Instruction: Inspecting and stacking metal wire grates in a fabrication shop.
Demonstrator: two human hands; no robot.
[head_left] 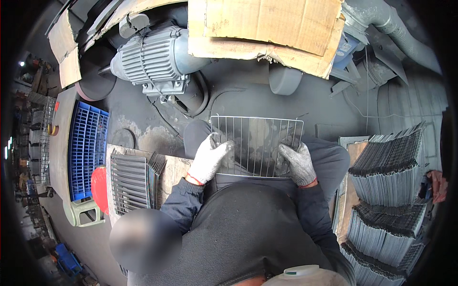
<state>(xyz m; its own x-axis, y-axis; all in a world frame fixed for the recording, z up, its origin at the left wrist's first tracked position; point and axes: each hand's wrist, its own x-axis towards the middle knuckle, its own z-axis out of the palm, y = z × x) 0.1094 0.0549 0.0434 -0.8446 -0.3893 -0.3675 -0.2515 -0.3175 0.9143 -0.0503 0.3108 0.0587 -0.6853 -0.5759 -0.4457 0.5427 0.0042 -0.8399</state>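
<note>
A rectangular wire rack (257,148) of thin metal bars is held up over my lap by both hands. My left hand (210,157), in a pale work glove with dark grey on the fingers, grips the rack's left side. On the right side, my right hand (299,163) in a matching glove grips the rack too. Both thumbs lie across the bars. Several fingers are partly hidden behind the wires. At one top corner a short wire end sticks out past the frame.
Stacked wire racks (389,174) stand to my right in several bundles. To my left, more racks (129,183) lean on a board, near a blue plastic crate (88,150) and a green stool (78,213). Ahead are a grey electric motor (152,57), a wheel (285,78) and cardboard (272,24).
</note>
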